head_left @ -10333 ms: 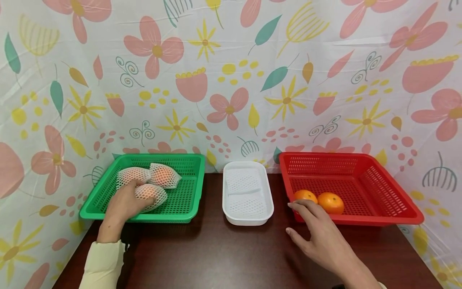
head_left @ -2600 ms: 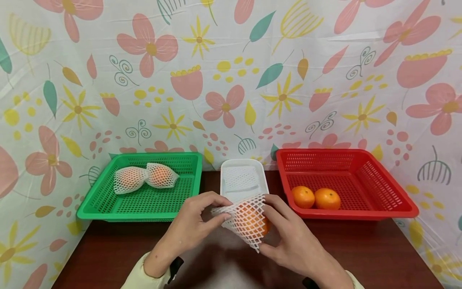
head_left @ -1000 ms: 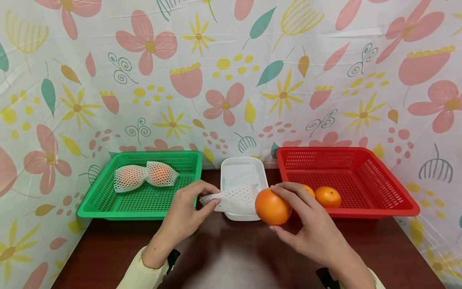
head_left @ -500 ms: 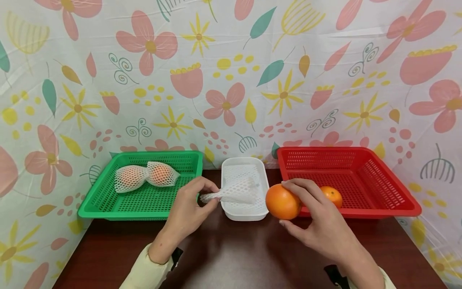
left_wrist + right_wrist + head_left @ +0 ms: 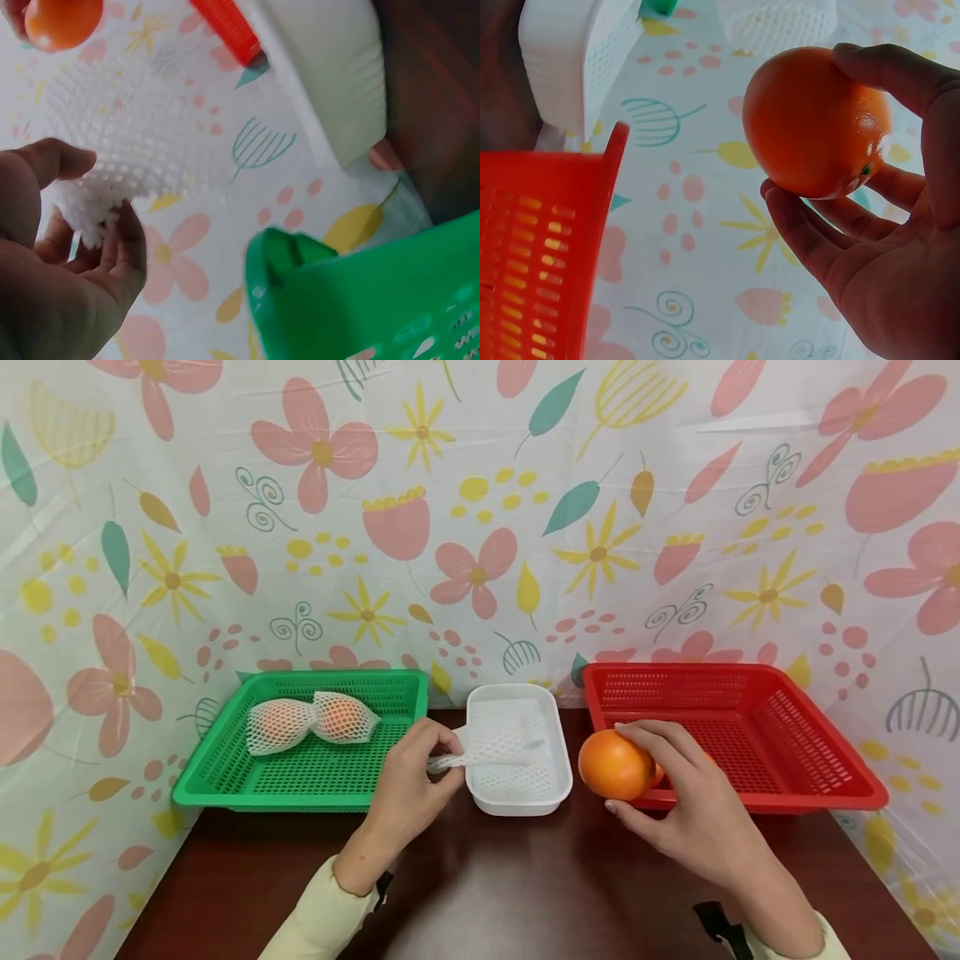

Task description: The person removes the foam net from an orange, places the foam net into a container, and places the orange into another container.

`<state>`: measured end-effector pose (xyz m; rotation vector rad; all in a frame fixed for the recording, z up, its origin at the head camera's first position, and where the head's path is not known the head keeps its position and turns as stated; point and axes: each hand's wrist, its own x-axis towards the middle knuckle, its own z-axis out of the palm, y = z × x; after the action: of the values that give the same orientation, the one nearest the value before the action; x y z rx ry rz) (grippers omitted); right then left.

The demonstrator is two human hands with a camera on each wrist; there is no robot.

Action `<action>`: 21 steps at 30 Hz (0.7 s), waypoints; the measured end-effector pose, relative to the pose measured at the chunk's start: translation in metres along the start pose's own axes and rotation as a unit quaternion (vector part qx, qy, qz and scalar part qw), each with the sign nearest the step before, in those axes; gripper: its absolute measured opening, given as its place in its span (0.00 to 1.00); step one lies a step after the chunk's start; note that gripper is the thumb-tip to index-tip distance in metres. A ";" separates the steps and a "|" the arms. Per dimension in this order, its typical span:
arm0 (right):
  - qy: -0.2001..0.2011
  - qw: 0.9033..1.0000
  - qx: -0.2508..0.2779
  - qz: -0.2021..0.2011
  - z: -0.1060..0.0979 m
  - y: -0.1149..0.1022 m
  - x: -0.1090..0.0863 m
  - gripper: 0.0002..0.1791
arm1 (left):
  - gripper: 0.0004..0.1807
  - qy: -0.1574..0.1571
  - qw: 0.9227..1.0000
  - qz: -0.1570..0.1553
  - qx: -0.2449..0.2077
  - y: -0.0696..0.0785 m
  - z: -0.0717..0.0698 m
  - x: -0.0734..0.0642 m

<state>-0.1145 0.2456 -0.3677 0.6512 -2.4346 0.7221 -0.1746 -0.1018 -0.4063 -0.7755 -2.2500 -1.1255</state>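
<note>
My left hand pinches one gathered end of a white foam net sleeve, whose loose end hangs over the white tray. In the left wrist view the foam net sleeve spreads out from between thumb and fingers, with no fruit in it. An orange is gripped by my right hand, at the near left corner of the red basket. The right wrist view shows the orange bare, between thumb and fingertips. Oranges inside the red basket are mostly hidden behind the right hand.
At left, a green basket holds two net-wrapped fruits. White netting lies in the tray between the baskets. A flowered cloth stands behind everything on the dark table.
The orange, earlier inside the net sleeve, has come out and moved right toward the red basket in my right hand. The sleeve has gone slack in my left hand, over the white tray.
</note>
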 end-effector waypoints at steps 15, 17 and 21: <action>0.001 0.999 -0.022 0.036 -0.014 0.027 -0.008 0.52 | 0.17 0.031 0.997 0.051 0.044 -0.005 0.054 -0.004; 0.006 0.999 -0.024 0.031 -0.016 0.030 -0.008 0.52 | 0.17 0.029 0.997 0.047 0.048 -0.007 0.060 -0.004; 0.009 0.999 -0.026 0.033 -0.021 0.038 -0.008 0.53 | 0.17 0.027 0.997 0.047 0.061 -0.013 0.068 -0.002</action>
<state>-0.1231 0.2893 -0.3709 0.5425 -2.4597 0.6848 -0.1939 -0.0521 -0.4513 -0.7822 -2.1902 -0.9459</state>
